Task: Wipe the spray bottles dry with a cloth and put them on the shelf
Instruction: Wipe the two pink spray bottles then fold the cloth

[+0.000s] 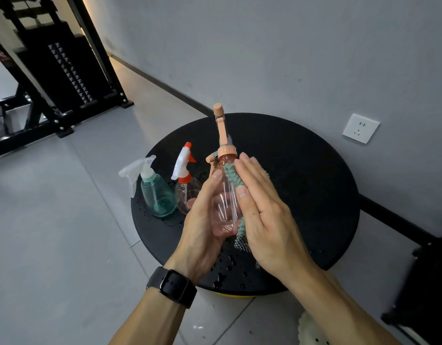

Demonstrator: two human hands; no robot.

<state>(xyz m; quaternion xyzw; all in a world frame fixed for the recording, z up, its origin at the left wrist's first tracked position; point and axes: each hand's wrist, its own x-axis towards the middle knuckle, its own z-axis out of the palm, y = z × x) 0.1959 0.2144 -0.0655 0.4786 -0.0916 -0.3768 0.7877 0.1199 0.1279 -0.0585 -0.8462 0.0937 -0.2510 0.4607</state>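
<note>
Grey floor tiles and a pale wall surround a round black table (302,185), wet with droplets near its closest rim. Nearest, just above that rim, a pink spray bottle (224,202) is held upright between both hands. It is gripped by the left hand (202,220), whose fingers are curled behind the body while the thumb lies along its front. A green cloth (233,176) is pressed against the bottle's side by the right hand (262,215), its fingers straight and together, nothing being pinched.

Beyond the left fingertips, two more bottles stand on the table: a clear bottle with a red and white trigger (185,185) just beside the knuckles, and a teal bottle (157,195) farther left, touching or nearly touching it. Farther off, at the upper left, a black shelf frame (65,78) is seen.

A slip is judged possible, since the plastic looks wet and the cloth side is only pressed flat. The clear bottle could be knocked by the left knuckles. Open room is left to the right of the right hand, where the tabletop is bare toward the wall.
</note>
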